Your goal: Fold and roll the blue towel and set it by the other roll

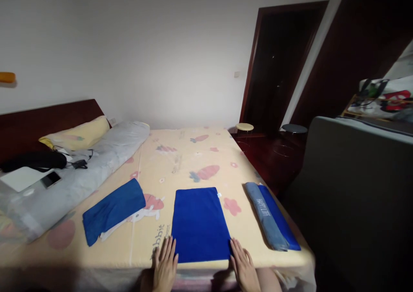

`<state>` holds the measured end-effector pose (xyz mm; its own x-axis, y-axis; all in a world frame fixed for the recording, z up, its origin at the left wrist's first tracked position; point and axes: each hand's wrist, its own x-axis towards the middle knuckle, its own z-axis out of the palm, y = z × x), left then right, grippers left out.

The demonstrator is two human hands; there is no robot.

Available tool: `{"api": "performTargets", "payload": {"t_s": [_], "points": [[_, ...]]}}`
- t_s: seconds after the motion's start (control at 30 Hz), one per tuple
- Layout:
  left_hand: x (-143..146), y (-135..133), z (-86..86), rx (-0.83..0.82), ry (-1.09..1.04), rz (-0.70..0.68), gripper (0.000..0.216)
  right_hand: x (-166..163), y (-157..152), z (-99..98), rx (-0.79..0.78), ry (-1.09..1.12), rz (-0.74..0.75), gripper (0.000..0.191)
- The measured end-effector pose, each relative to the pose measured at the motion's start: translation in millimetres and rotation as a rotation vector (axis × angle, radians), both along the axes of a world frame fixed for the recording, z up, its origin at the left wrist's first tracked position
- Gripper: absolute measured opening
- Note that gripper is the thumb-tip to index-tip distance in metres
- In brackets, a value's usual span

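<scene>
Folded blue towel (200,223) flat on the bed (180,163), near edge at the bed's front rim. Left hand (165,266) open, fingers spread, touching its left corner; right hand (243,268) open at its right corner; grip closed on nothing. Likely risks: uneven pull skewing the fold, towel sliding off the front rim, sheet bunching underneath. Darker towel (112,210) left, grey-blue stack (271,216) right, both well apart.
</scene>
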<state>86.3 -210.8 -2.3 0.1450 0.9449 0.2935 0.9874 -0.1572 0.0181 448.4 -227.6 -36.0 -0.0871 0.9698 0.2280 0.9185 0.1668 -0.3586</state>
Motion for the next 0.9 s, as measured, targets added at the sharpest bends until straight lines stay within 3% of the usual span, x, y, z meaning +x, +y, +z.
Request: {"api": "performTargets", "payload": {"t_s": [0.13,0.27,0.37,0.53,0.63,0.77,0.9], "points": [[58.7,26.2,25.0,-0.019,-0.032,-0.134,0.06,-60.6,30.5,24.9,0.048,0.06,0.099,0.051],[103.8,45.6,24.3,-0.145,-0.024,-0.302,0.059,-110.7,55.8,40.8,-0.054,0.047,0.251,0.052],[90.1,44.1,12.9,-0.218,-0.01,-0.331,0.057,-104.0,58.4,36.8,-0.088,0.025,0.333,0.053],[20.8,25.7,4.4,-0.149,0.002,-0.171,0.056,-45.3,48.6,11.5,-0.009,0.003,0.113,0.056],[-4.6,17.4,3.5,-0.126,0.021,-0.169,0.057,-23.3,42.9,-0.1,0.004,-0.015,0.068,0.057],[-6.5,20.4,7.7,-0.104,0.032,-0.189,0.057,-26.4,43.2,6.4,0.011,-0.027,0.073,0.061],[20.8,41.4,20.4,-0.074,0.025,-0.275,0.06,-58.7,60.3,31.9,0.023,0.001,0.244,0.059]]}}
